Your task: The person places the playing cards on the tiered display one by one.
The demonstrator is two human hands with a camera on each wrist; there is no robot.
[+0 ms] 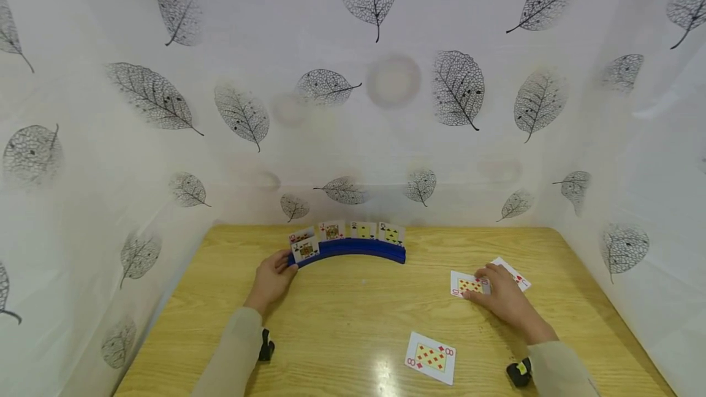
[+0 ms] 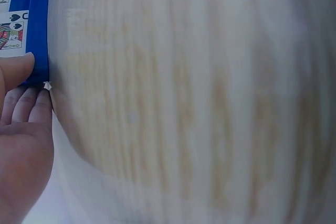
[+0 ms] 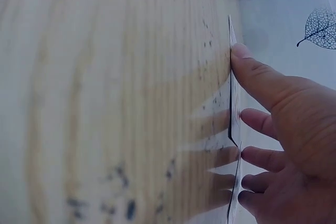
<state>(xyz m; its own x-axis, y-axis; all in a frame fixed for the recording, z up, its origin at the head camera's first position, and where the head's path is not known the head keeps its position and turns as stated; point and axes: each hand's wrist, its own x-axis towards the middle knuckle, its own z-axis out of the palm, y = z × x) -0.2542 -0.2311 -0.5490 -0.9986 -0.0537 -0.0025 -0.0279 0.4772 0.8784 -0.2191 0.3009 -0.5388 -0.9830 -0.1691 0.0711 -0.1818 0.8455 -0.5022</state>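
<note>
My left hand (image 1: 273, 277) grips the left end of a curved blue card holder (image 1: 358, 246), thumb in front and fingers behind. A jack of spades (image 1: 306, 250) stands at that end, overlapping a red-suited card (image 1: 301, 236) behind it. Farther right in the holder stand a red face card (image 1: 333, 231) and two black-suited number cards. On the table, my right hand (image 1: 503, 296) rests its thumb and fingertips on a ten of diamonds (image 1: 462, 283). In the right wrist view its fingers (image 3: 262, 158) are fairly straight. A heart card (image 1: 520, 276) lies partly hidden behind this hand.
An eight of diamonds (image 1: 431, 358) lies face up near the front of the wooden table (image 1: 342, 323). A white leaf-patterned curtain (image 1: 331, 139) hangs behind the table and along both sides. Black devices sit at both wrists.
</note>
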